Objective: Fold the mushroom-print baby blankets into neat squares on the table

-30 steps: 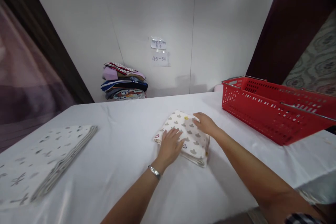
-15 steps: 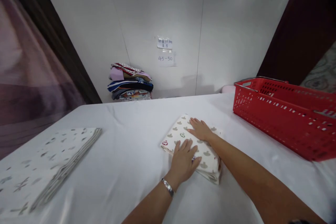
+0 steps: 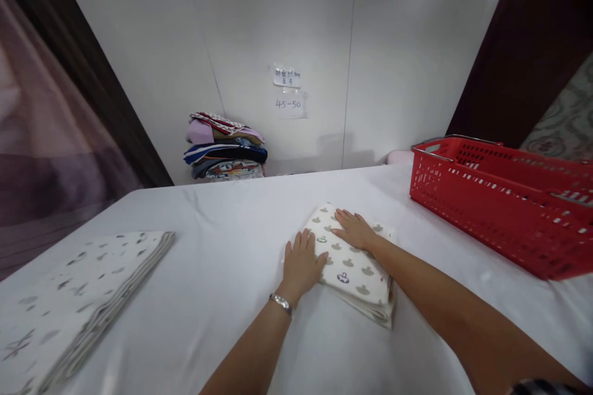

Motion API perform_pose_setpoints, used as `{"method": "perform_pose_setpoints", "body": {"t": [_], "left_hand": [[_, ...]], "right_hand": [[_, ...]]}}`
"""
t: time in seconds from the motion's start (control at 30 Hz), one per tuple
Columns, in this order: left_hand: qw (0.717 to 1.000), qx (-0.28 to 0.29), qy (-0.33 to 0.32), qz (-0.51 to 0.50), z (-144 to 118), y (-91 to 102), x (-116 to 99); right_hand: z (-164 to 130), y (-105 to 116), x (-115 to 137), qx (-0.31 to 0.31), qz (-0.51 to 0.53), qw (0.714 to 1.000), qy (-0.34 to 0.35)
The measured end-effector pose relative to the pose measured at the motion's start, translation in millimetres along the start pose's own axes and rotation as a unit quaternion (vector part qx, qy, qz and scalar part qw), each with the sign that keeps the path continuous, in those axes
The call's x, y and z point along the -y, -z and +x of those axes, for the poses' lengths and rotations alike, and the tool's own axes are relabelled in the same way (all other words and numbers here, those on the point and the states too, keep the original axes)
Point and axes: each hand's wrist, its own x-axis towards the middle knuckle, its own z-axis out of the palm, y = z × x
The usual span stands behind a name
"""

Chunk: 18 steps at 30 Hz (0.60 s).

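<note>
As I checked this frame against the one half a second earlier, the left hand [image 3: 302, 262] had slid from the middle of the folded patterned cloth [image 3: 351, 262] out to its left edge; fingers flat and spread, pressing, nothing clasped. The right hand [image 3: 354, 229] sat on the cloth's far part, palm down, open too, hardly moved. My read: smoothing strokes on a bundle already folded, not a pick-up. The cloth lay centre frame, slightly right, on the white table [image 3: 222, 271], same spot as before. A wristwatch [image 3: 281, 303] showed on the left wrist, lower centre.

Lower left of the frame, a flat stack of printed sheets [image 3: 78, 296] lay on the table, well apart from the hands. Right side, a red basket [image 3: 500, 210] stood on the table, near the cloth but not touching; I couldn't see its inside. Further back, upper centre-left, a pile of folded clothes [image 3: 226, 147] sat against the wall behind the table. Above it to the right, paper notes [image 3: 287, 89] were stuck on the wall, one reading 45-50.
</note>
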Motion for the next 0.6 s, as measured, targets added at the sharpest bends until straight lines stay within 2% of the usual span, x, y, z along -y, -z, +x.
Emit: {"method": "perform_pose_setpoints", "body": {"t": [0.1,0.17,0.23,0.33,0.4,0.53,0.6], "left_hand": [[1.000,0.009,-0.001,-0.006,-1.1,-4.2,0.3],[1.000,0.009,-0.003,-0.014,-1.4,-3.5,-0.3],[1.000,0.003,-0.005,-0.022,-1.8,-3.3,0.1],[0.999,0.005,-0.010,-0.034,-2.0,-3.3,1.8],[0.999,0.018,-0.007,-0.043,-0.4,-0.1,2.3],[0.994,0.086,0.026,-0.058,10.6,14.2,-2.0],[0.995,0.079,0.041,-0.052,16.9,17.7,-6.0]], "right_hand": [[-1.4,9.5,-4.0,0.020,0.009,1.000,-0.009],[-8.5,11.8,-12.8,-0.006,-0.010,0.999,-0.037],[-19.2,9.4,-24.2,-0.034,-0.029,0.996,-0.074],[-32.3,3.0,-37.2,-0.028,-0.026,0.994,-0.099],[-35.2,1.0,-39.8,-0.022,-0.020,0.995,-0.095],[-33.9,2.2,-36.4,-0.014,-0.011,0.994,-0.107],[-34.0,2.7,-35.1,-0.017,-0.012,0.994,-0.110]]}}
